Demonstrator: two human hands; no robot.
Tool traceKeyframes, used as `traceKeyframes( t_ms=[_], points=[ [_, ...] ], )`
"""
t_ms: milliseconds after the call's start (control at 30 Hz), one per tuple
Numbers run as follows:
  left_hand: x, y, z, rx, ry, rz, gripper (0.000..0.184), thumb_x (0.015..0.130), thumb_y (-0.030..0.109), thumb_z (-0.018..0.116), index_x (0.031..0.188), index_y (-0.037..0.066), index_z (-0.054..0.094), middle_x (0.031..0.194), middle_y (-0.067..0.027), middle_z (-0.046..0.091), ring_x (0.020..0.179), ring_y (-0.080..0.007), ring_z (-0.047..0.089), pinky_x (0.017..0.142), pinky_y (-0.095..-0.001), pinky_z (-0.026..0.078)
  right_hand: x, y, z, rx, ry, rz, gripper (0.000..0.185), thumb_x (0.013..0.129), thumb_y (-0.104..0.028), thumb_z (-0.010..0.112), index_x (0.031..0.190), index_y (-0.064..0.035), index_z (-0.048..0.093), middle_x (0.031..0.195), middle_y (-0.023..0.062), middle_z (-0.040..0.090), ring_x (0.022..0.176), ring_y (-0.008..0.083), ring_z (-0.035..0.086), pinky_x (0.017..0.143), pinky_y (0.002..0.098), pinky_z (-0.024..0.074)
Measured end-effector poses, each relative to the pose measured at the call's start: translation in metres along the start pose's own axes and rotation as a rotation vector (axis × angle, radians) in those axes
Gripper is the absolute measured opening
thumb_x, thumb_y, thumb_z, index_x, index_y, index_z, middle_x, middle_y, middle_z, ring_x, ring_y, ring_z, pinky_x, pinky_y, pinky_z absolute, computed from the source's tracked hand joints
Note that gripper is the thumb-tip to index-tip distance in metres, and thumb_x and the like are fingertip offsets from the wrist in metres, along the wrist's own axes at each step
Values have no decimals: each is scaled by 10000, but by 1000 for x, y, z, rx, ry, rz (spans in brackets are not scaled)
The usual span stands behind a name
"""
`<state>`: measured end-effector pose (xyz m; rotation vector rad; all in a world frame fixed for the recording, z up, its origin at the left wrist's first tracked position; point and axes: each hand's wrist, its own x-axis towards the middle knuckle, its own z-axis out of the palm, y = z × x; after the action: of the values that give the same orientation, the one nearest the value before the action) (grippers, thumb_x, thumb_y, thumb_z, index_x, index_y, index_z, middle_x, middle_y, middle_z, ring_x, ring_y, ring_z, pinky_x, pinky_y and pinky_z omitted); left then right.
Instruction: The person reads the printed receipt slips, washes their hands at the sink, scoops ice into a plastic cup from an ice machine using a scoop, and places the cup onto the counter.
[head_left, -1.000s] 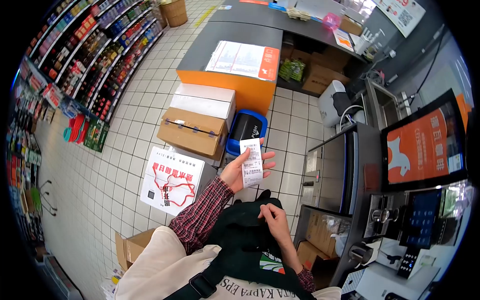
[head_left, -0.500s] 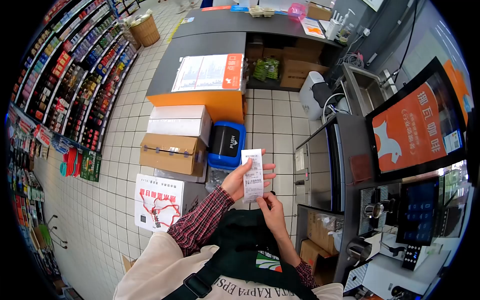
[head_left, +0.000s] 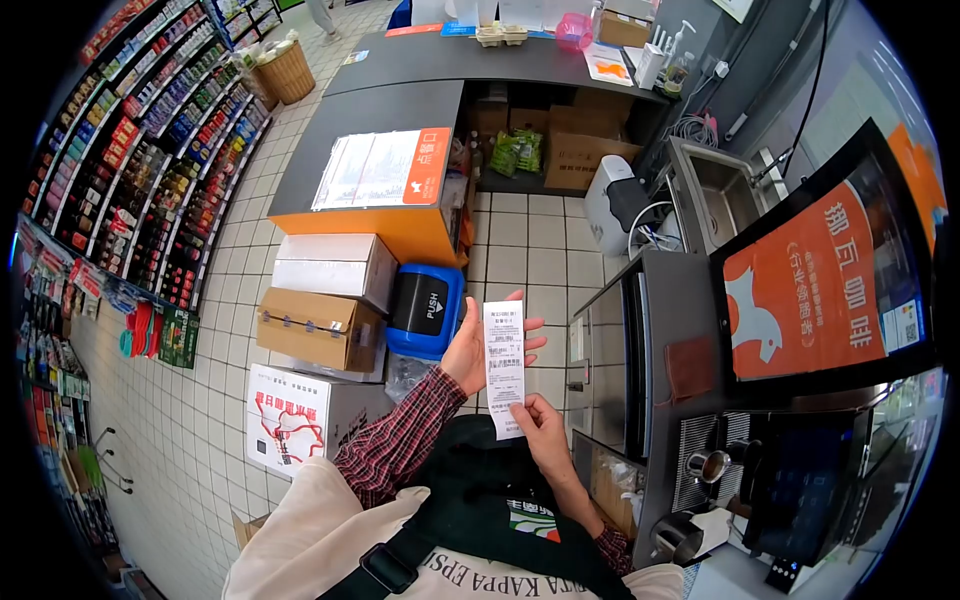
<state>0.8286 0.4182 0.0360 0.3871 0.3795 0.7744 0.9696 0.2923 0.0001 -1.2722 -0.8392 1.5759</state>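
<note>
Receipt held in both hands, printed side up.

Step in hand, my read: looking over the receipt (head_left: 504,360). It's in mid-air above the apron (head_left: 465,455), no surface under it. Left hand (head_left: 465,350) is open palm up, fingers apart behind the paper; can't tell if the thumb presses it. Right hand (head_left: 548,432) has the lower end clamped between thumb and index finger. Strip looks fairly flat, long side pointing away from the body.

Around it: blue bin (head_left: 425,312) just beyond the left hand, brown carton (head_left: 310,325) left of the bin, menu sheet (head_left: 370,170) at the near edge of the grey surface (head_left: 385,98).

Next move, judgement only: any shift needs the right pinch kept light and the left fingers backing the strip. Thin paper could curl or crease if pushed endwise. Print too small to read reliably.
</note>
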Motion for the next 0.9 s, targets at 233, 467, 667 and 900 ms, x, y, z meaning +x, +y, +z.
traceKeyframes(
  t_ms=[233, 467, 667, 900],
  points=[
    [26, -23, 8, -10, 27, 7, 760, 880, 698, 140, 1470, 221, 188, 1353, -167, 447, 1201, -310, 490, 948, -427, 450, 5, -3, -36, 20, -21, 15, 126, 921, -121, 563, 898, 3, 562, 772, 5, 612, 680, 31, 530, 617, 190, 420],
    [35, -35, 9, -5, 34, 30, 777, 881, 698, 157, 1469, 192, 195, 1355, -170, 446, 1198, -304, 496, 945, -423, 454, 7, 0, -56, 49, -55, 36, 131, 926, -122, 559, 909, 8, 563, 782, 11, 618, 688, 34, 538, 629, 193, 429],
    [37, -35, 7, 35, 73, 39, 798, 888, 688, 158, 1463, 137, 203, 1356, -168, 446, 1189, -298, 503, 957, -419, 444, 6, 7, -63, 53, -62, 52, 141, 928, -127, 559, 915, 13, 565, 799, 15, 624, 705, 40, 550, 647, 196, 439],
    [47, -33, 0, 117, 126, 30, 538, 988, 334, 339, 1454, 95, 218, 1352, -174, 452, 1210, -265, 492, 967, -383, 445, 12, 8, -68, 71, -94, 68, 118, 938, -120, 540, 928, -7, 572, 841, 17, 635, 737, 45, 571, 691, 193, 446]
  ],
)
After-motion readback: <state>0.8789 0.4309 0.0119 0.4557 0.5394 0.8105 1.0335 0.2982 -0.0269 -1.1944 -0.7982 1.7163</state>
